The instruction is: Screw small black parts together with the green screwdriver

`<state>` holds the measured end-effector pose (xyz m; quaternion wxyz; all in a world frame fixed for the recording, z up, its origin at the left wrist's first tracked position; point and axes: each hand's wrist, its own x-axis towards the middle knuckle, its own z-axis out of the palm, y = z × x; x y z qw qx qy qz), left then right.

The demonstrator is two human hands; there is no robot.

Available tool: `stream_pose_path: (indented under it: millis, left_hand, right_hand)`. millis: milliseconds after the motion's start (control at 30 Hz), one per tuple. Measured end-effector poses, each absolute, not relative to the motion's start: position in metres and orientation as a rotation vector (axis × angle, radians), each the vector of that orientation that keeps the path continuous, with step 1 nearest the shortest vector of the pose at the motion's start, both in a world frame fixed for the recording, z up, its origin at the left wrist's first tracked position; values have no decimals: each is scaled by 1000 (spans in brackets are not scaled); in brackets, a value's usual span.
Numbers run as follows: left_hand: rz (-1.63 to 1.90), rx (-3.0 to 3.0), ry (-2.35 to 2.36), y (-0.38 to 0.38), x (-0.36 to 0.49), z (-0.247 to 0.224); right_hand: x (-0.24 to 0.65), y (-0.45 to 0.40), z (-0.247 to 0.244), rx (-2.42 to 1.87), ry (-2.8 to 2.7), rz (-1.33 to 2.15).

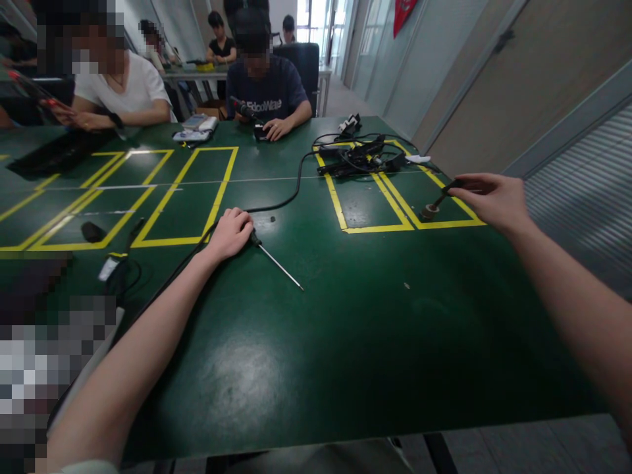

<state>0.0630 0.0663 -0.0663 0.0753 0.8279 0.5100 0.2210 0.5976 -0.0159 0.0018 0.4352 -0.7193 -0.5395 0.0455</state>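
Near the middle of the green table (316, 342), my left hand (230, 234) rests with curled fingers over the handle end of a screwdriver (280, 265). The screwdriver's metal shaft points toward the front right. A black cable passes by this hand. At the right, my right hand (488, 197) pinches the dark upper end of a small tool with a round metallic piece (430, 210) at its bottom. That round piece is over the right yellow-taped rectangle, close to the tabletop.
Black cables and parts (360, 158) lie tangled at the back right. Two people sit across the table, one handling a small black device (261, 132). A black connector with cable (112, 268) and a dark block (92, 231) lie at the left.
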Motion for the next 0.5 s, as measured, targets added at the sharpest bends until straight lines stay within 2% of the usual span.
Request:
stream_pose_path:
  millis: [500]
  left_hand:
    - [636, 2519, 1527, 67, 63, -66]
  right_hand:
    - [597, -13, -30, -1867, -1288, 232]
